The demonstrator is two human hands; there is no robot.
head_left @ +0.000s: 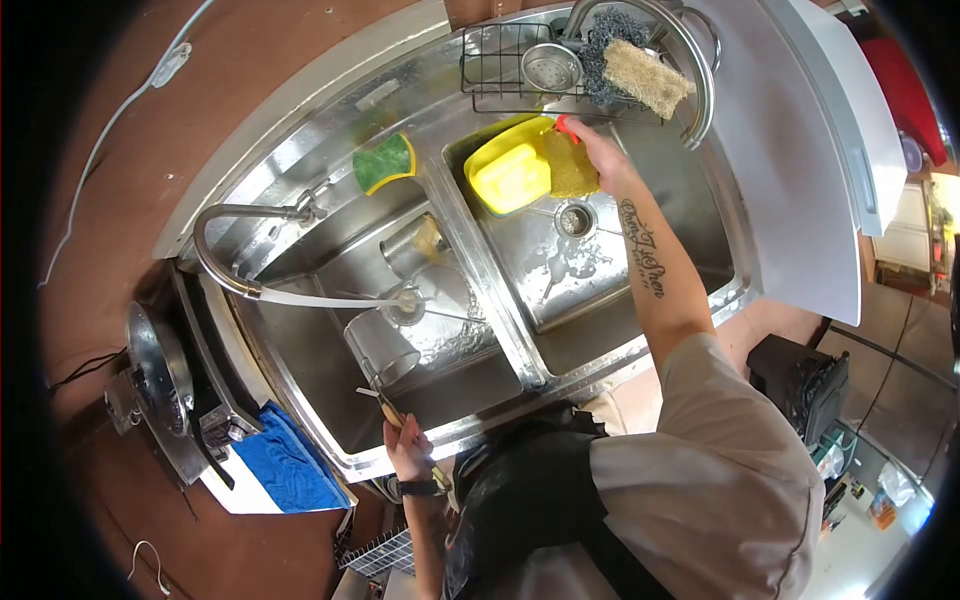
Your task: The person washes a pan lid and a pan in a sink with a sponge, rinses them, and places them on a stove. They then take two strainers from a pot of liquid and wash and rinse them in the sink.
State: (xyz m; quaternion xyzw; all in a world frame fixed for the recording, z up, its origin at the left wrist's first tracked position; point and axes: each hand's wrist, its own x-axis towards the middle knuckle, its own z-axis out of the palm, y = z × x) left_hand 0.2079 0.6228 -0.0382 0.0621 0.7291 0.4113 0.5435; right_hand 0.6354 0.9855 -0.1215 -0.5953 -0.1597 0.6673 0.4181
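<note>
My left hand [410, 450] is closed around the wooden handle of a slim tool [390, 408] with a pale tip, held over the near rim of the left basin. Stretched over the right basin, my right hand [605, 162] has its fingers bent round the edge of an olive-yellow scouring pad [572, 166]. A small red piece [565, 127] shows at the fingertips. Directly left of the pad is a bright yellow tub [510, 165]. In the left basin, water runs from a tap [225, 275] near a clear container [381, 347] and a perforated metal cylinder [405, 252].
A green-and-yellow sponge [384, 164] lies on the back ledge. Behind the right basin, a wire rack [500, 70] holds a strainer [551, 67], steel wool [607, 50] and a loofah [648, 78], beneath a second tap [705, 75]. A blue cloth [290, 460] lies left of the sink.
</note>
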